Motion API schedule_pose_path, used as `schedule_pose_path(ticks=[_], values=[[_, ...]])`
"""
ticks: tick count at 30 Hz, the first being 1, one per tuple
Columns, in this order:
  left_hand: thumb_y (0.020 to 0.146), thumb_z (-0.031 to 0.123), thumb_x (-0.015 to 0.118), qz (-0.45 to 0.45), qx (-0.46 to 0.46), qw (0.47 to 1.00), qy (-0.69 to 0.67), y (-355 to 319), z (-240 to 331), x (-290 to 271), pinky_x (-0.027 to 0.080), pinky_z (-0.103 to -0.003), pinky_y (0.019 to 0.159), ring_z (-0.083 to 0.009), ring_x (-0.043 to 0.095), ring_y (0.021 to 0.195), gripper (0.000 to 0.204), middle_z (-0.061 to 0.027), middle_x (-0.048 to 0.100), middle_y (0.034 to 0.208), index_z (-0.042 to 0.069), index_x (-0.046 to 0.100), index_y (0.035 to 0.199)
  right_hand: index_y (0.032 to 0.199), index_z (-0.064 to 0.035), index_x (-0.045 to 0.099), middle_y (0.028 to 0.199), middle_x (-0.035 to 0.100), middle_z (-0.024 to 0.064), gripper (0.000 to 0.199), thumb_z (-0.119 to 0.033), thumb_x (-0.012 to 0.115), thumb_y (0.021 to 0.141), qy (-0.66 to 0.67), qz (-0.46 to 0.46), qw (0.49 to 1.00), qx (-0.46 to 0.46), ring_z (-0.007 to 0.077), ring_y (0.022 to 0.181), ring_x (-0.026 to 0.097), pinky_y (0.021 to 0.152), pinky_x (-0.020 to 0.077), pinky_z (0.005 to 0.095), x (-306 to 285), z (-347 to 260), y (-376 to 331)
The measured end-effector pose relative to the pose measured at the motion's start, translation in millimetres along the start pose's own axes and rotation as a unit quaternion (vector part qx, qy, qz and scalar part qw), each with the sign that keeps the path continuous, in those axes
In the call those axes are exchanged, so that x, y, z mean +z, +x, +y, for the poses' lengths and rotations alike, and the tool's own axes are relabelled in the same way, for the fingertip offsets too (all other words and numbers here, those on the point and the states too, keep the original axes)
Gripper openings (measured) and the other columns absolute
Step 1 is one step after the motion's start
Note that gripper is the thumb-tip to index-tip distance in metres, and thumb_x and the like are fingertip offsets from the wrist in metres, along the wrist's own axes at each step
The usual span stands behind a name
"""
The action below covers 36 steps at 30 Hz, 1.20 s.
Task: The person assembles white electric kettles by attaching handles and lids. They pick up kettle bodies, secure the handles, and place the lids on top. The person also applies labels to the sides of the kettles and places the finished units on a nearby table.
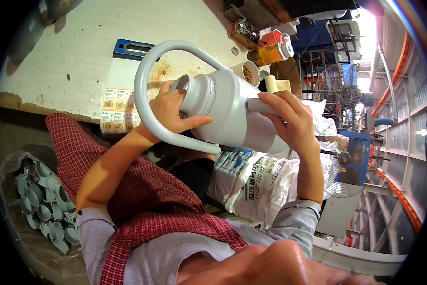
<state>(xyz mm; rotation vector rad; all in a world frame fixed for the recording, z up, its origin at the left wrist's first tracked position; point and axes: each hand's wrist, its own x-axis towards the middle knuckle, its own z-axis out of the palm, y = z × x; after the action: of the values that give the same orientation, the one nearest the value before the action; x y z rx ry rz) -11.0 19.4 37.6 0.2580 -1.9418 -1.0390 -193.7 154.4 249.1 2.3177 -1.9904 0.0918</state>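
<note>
Grey watering can [230, 102] sat tilted by the table [87, 66] edge. Left hand [169, 110] curled round its neck [197, 97]; right hand [292, 116] half-closed on the side stub [257, 105]. Firm neck support, even stub grip likely mattered.

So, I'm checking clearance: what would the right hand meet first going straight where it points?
The grey jug, most likely: the right hand rests on its short stub, though depth is unclear.

Lidded amber jar [266, 54], white printed sack [270, 179], wire-caged fan [342, 159]
</note>
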Motion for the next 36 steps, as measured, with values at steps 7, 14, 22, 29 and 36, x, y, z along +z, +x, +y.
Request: schedule_pose_path(ticks=[7,14,22,29,36], values=[[0.073,0.06,0.075,-0.014,-0.025,0.999,0.028,-3,0,0,0.045,-0.043,0.093,-0.0337,0.063,0.077,0.064,-0.0155,0.066,0.076,-0.001,0.068,0.09,0.112,-0.0101,0.067,0.09,0.066,0.006,0.043,-0.004,0.079,0.072,0.015,-0.024,1.0,0.006,0.0239,0.073,0.066,0.062,0.0527,0.0339,-2,-1,6],[0.072,0.057,0.077,-0.009,-0.017,0.999,0.031,-5,4,0,0.047,-0.042,0.089,-0.0355,0.062,0.079,0.061,-0.0153,0.067,0.079,0.0,0.069,0.094,0.114,-0.0121,0.066,0.092,0.066,0.0063,0.044,-0.005,0.077,0.072,0.033,-0.045,0.998,0.036,0.0264,0.077,0.066,0.066,0.053,0.0357,-3,-5,3],[0.086,0.05,0.068,-0.016,0.004,1.0,0.001,-3,19,1,0.033,-0.048,0.102,-0.033,0.064,0.088,0.05,-0.0155,0.069,0.084,0.0,0.069,0.095,0.114,-0.0138,0.065,0.09,0.065,0.0051,0.039,-0.016,0.076,0.076,0.003,-0.021,0.999,-0.049,0.0248,0.072,0.065,0.061,0.0533,0.0349,5,17,-2],[0.102,0.045,0.046,0.121,-0.153,0.974,-0.118,-13,18,31,0.034,-0.043,0.101,-0.0285,0.062,0.093,0.054,-0.0116,0.071,0.085,-0.001,0.071,0.092,0.1,-0.0115,0.062,0.076,0.051,0.0022,0.031,-0.037,0.071,0.085,-0.103,0.052,0.952,-0.284,0.0179,0.056,0.058,0.043,0.0437,0.0332,11,55,15],[0.103,0.041,0.048,0.304,-0.353,0.872,-0.15,-43,20,-21,0.055,-0.034,0.068,-0.0175,0.066,0.081,0.046,-0.0101,0.068,0.095,-0.002,0.064,0.098,0.093,-0.0058,0.07,0.089,0.071,0.0062,0.028,-0.009,0.084,0.069,0.039,0.456,0.889,-0.035,0.0206,0.076,0.067,0.065,0.0528,0.0312,22,4,-70]])
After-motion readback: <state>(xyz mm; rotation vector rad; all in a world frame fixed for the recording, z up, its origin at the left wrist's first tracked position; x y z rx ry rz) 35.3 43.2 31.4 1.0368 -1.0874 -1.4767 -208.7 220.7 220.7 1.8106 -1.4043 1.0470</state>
